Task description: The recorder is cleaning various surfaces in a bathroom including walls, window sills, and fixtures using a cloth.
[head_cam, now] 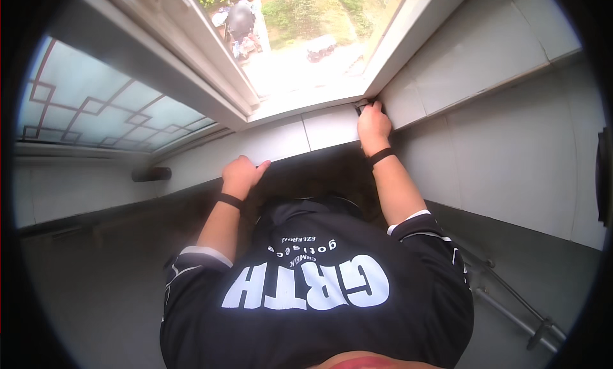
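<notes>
My left hand (239,175) rests on the front edge of the white tiled windowsill (282,129), its thumb spread out to the right along the edge. Nothing shows in it, and its other fingers are partly hidden. At the sill's right end, where it meets the tiled side wall, my right hand (375,125) is pressed into the corner below the window frame (311,97). Its fingers are bent around a small crumpled greyish cloth (362,103), mostly covered by the hand. Both wrists wear dark bands.
A frosted window pane (110,105) with a brown lattice pattern stands at left. Near it a short dark cylinder (151,174) juts over the sill. Tiled wall (507,144) rises at right, above a metal rack (517,316). Outside, far below, are greenery, a vehicle (321,47) and a person.
</notes>
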{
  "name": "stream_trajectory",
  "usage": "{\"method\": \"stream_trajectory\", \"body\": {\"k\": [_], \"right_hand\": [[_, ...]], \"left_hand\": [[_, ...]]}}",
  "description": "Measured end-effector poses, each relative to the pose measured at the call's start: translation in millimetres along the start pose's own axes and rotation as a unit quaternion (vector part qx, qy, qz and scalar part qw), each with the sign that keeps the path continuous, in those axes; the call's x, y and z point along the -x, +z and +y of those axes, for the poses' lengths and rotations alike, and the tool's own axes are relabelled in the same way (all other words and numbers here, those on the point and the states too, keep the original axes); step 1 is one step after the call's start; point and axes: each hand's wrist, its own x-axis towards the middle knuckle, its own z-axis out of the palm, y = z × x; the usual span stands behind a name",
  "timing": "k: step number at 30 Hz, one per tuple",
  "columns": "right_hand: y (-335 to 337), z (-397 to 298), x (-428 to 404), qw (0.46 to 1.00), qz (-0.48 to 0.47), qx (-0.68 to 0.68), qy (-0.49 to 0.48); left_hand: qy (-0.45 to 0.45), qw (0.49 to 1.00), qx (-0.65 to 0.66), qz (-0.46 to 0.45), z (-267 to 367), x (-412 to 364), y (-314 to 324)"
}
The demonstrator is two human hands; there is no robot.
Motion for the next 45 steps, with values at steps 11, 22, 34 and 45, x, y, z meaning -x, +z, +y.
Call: {"method": "stream_trajectory", "body": {"k": [11, 22, 34, 45], "right_hand": [[-11.8, -80.2, 116.6, 0.985, -0.028, 0.083, -0.147], [30.4, -389.2, 233.4, 0.828, -0.051, 0.055, -0.556], [46.6, -444.7, 238.5, 0.726, -0.079, 0.081, -0.678], [33.0, -421.5, 234.2, 0.709, -0.087, 0.064, -0.697]], "left_hand": [[0.152, 0.929, 0.332, 0.052, -115.0, 35.4, 39.9], [-0.024, 0.885, 0.423, 0.193, -301.4, 129.5, 92.4], [-0.294, 0.752, 0.547, 0.219, -260.8, 252.3, 186.0], [-0.324, 0.725, 0.564, 0.227, -188.5, 284.8, 208.6]]}}
